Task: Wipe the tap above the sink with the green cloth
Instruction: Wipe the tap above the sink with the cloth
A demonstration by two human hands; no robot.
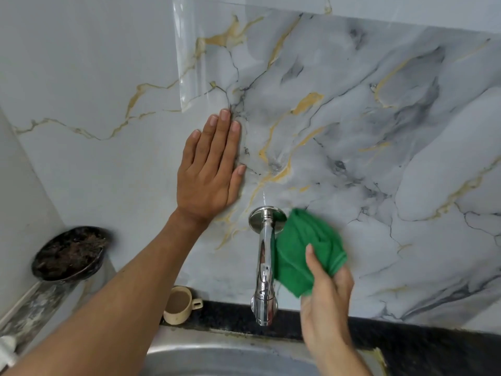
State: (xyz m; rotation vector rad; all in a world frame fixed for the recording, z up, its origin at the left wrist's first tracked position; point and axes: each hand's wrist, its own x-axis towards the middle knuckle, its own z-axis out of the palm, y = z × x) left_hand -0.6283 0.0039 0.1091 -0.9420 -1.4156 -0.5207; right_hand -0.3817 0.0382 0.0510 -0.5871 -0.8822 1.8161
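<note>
A chrome tap [264, 263] sticks out of the marble-patterned wall and points down over a steel sink [217, 359]. My right hand [326, 302] holds a bunched green cloth [305, 249] pressed against the right side of the tap, near its wall flange. My left hand [210, 165] lies flat with fingers spread on the wall, up and left of the tap, holding nothing.
A beige cup [180, 305] stands on the dark ledge [406, 343] behind the sink, left of the tap. A dark round pan [69, 253] with brown residue leans in the left corner. The marble wall [379, 131] fills the background.
</note>
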